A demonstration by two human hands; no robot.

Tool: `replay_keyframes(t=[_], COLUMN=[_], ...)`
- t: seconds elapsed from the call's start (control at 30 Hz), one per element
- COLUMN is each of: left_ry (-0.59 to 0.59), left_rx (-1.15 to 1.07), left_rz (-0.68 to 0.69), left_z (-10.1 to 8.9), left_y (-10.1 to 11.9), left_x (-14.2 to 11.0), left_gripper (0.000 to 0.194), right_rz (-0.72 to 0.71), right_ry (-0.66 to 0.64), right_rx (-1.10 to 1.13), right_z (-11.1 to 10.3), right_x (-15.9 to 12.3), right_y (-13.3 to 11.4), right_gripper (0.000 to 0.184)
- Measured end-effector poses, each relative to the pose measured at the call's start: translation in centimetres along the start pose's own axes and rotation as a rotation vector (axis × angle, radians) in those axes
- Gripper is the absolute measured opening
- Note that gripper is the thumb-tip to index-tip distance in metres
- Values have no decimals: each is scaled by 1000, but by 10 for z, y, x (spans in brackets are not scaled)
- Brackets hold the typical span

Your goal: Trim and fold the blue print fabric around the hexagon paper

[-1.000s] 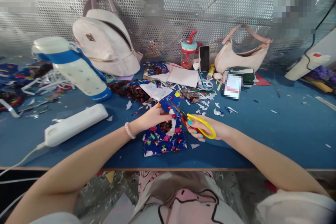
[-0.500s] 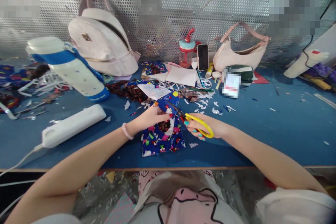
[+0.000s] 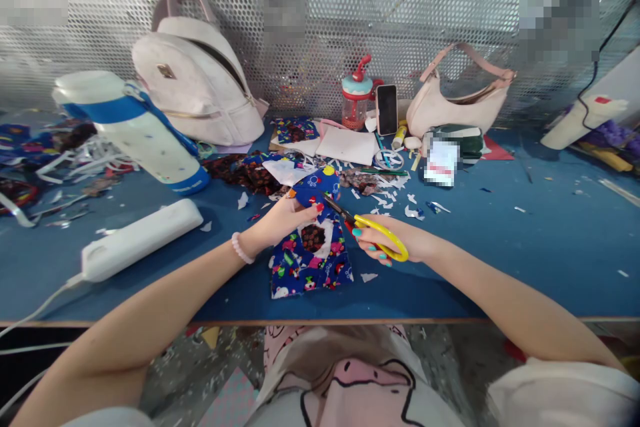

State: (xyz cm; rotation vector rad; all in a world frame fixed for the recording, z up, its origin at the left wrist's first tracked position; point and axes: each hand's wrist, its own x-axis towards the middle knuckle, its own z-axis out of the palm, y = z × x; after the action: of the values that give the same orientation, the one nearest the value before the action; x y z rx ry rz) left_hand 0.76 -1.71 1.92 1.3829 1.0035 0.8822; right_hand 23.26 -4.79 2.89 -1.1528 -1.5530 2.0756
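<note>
My left hand [image 3: 284,221] pinches a piece of blue patterned fabric [image 3: 323,181] between thumb and fingers, holding it up off the table. In my right hand [image 3: 383,240] is a pair of scissors [image 3: 380,232] with yellow handles. Their dark blades point up and left and meet the right edge of the held fabric. Below my left hand lies a second blue patterned fabric piece [image 3: 310,273], with a white-rimmed dark brown patch [image 3: 314,237] near its top. The fingertips of my left hand are partly hidden behind the fabric.
Paper scraps [image 3: 385,197] litter the blue table [image 3: 490,247]. A large bottle [image 3: 135,133] and a white power strip [image 3: 143,240] lie left. Behind are a backpack [image 3: 200,87], a red-lidded cup [image 3: 355,103], a phone [image 3: 387,110] and a handbag [image 3: 455,103].
The held fabric has tilted and shifted slightly left in my left hand, uncovering more of the brown patch below. The scissors have moved a little to the right.
</note>
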Motion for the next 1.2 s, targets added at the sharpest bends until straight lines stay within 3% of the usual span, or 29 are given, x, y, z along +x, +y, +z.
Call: replay_keyframes(t=[0.37, 0.7, 1.2], left_ry=[-2, -17, -59], left_rx=[48, 93, 97], left_rz=[10, 1, 21], left_z=[-2, -1, -4], left_y=[-6, -4, -19], left_x=[0, 1, 2], left_gripper=[41, 34, 39], right_rz=[-43, -23, -39], right_ry=[-26, -5, -4], right_rx=[4, -5, 12], right_z=[-1, -1, 1], right_x=[0, 1, 1], right_y=[3, 2, 2], right_gripper=[51, 51, 50])
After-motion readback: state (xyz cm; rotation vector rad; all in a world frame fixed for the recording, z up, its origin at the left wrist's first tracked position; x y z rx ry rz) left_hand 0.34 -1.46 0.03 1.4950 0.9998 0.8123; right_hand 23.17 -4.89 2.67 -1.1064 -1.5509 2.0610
